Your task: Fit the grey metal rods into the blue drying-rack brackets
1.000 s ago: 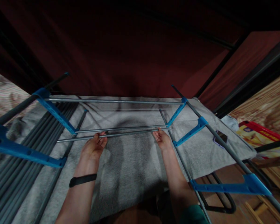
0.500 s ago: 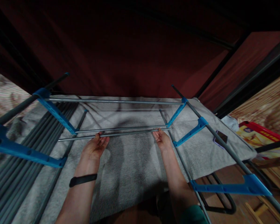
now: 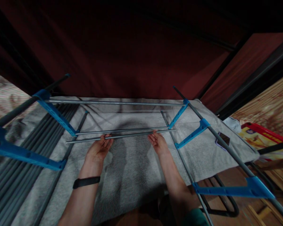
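Observation:
A loose grey metal tube (image 3: 129,135) lies across both hands, its two ends free. My left hand (image 3: 100,147) holds it left of its middle, palm up, with thumb and fingers around it. Towards the tube's right end, my right hand (image 3: 157,141) grips it the same way. Just beyond runs a second crossbar (image 3: 136,129), joined to blue plastic brackets (image 3: 58,116) of a tube frame. Another crossbar (image 3: 118,103) spans the frame at the back. Nearer me stand more blue brackets (image 3: 192,135), fixed to the side tubes (image 3: 228,150).
Several grey tubes (image 3: 30,150) lie side by side on the left of the grey cloth (image 3: 132,166). A phone (image 3: 223,139) rests on the cloth at the right. Beyond it is a red and yellow box (image 3: 264,138). Dark red fabric (image 3: 132,69) hangs behind.
The loose tube has shifted to the right, its left end moving away from the left bracket. My left hand moved slightly right; my right hand moved a little left along the tube.

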The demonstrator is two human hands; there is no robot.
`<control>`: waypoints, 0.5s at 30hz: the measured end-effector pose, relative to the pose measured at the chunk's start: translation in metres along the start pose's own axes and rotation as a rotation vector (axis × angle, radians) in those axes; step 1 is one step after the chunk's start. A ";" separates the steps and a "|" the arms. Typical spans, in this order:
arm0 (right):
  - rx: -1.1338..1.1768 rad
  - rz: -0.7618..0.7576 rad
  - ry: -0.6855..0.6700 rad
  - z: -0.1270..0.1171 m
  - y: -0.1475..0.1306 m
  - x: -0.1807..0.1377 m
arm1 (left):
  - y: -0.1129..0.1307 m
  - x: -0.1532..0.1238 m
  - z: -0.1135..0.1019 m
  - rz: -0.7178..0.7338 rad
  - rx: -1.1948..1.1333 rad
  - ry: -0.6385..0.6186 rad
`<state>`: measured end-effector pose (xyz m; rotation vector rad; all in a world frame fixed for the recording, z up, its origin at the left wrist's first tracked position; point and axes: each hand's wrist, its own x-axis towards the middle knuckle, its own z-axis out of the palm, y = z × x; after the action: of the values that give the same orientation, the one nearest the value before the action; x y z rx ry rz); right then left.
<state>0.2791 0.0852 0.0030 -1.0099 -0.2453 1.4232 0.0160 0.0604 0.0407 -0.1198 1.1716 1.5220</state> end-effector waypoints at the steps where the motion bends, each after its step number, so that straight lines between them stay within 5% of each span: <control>1: -0.006 0.005 -0.019 0.001 0.002 -0.001 | 0.000 -0.001 0.001 -0.002 -0.002 -0.005; 15: -0.041 -0.109 -0.144 0.018 -0.002 -0.016 | -0.003 0.001 0.001 -0.045 0.010 -0.036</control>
<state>0.2647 0.0792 0.0213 -0.9144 -0.4300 1.3976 0.0187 0.0618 0.0390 -0.1111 1.1412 1.4732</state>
